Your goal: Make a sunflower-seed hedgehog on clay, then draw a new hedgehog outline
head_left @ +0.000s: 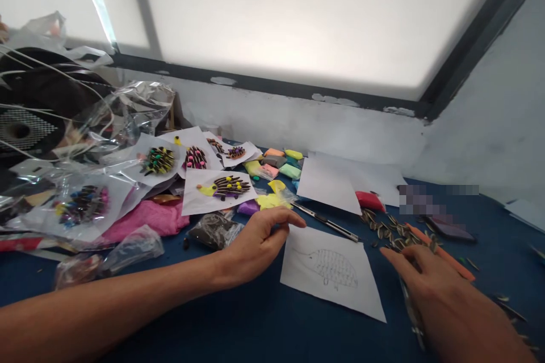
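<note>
A white sheet [332, 278] bears a pencil drawing of a hedgehog-like animal with rows of short strokes. My left hand [258, 247] is beside its upper left corner, fingers bent and apart, nothing visible in them. To the right of the sheet, my right hand [438, 283] hovers by a scatter of striped sunflower seeds [385, 229], its thumb stretched out and the other fingers partly hidden. A slim metallic tool [411, 309] shows under that hand's left side; I cannot make out its kind. Beyond the sheet's top edge lies a craft knife [326, 221].
Several finished seed hedgehogs on paper [230, 187] are at left. Colored clay packets [290, 171] lie near the wall, beside blank sheets [327, 184]. An orange stick-like tool [443, 252] crosses the seeds. Clear plastic bags and a black speaker-like device [25, 125] fill the far left.
</note>
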Demonstrator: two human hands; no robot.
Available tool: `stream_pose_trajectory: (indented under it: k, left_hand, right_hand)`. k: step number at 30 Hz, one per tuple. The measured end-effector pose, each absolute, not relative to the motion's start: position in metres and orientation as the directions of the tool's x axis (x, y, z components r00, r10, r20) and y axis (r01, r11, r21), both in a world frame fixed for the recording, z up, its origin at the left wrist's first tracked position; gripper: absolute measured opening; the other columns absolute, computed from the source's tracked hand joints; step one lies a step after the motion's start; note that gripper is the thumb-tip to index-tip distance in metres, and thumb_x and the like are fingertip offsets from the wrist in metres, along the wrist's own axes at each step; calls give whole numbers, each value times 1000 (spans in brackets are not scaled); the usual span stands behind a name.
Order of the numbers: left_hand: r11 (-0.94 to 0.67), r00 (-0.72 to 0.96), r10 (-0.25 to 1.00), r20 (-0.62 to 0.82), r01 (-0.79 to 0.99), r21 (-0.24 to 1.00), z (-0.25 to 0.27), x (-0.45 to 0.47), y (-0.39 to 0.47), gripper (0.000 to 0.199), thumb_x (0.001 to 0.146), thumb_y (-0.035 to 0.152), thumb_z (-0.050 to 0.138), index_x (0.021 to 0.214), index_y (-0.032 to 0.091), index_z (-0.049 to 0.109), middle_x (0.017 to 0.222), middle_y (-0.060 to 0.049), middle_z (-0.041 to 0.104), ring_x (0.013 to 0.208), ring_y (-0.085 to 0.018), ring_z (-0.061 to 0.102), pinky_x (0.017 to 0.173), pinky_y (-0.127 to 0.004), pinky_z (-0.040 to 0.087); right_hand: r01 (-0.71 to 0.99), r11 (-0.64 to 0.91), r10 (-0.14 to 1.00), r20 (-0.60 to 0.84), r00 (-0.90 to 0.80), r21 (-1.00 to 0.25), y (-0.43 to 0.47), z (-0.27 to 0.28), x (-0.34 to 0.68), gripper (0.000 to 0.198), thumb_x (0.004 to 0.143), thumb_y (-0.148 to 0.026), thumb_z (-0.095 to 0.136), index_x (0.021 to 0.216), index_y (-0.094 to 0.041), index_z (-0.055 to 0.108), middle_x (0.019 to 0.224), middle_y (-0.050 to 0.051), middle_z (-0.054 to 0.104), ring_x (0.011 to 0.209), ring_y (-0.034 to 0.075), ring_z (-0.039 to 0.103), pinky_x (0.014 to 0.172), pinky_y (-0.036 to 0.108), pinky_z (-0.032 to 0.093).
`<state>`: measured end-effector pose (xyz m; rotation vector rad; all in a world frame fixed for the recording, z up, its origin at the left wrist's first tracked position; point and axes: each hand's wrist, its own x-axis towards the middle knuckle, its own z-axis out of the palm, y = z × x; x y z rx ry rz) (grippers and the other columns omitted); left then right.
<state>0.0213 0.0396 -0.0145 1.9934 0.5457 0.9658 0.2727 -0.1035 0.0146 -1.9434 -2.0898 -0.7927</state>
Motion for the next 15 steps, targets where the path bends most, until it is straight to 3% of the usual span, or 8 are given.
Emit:
stream_pose_trajectory:
  k: [3,5,11,15]
  left_hand:
    - [-565,619,659,427,33,824,-14,22,39,29,88,3,45,100,16,68,106,-5,71,101,-18,65,92,-33,51]
    - [-580,630,647,430,41,813,-13,23,38,29,87,2,45,100,15,68,108,-6,70,103,-17,64,94,-32,50]
    - [-666,745,534,400,79,741,-15,20,34,31,88,11,55,117,14,65,129,-12,61,121,-25,56,105,-42,44]
    - [-818,870,365,333,129,560,-14,16,30,46,92,22,59,137,11,52,145,-18,47,138,-34,38,113,-54,31]
  right_hand:
    - [887,77,837,453,-306,456,-103,7,283,48,66,3,39,94,-16,73,75,11,68,49,17,65,36,22,47]
    - [846,109,830,420,-366,523,-103,3,290,51,68,5,39,101,-15,73,78,12,70,53,17,67,42,23,51]
    - [857,84,868,385,-313,509,-105,-1,292,51,69,7,39,94,-18,77,74,10,70,56,18,67,45,26,54]
    - [840,59,865,392,-313,540,-105,3,284,48,72,5,39,89,-17,78,75,13,70,56,19,67,45,27,54]
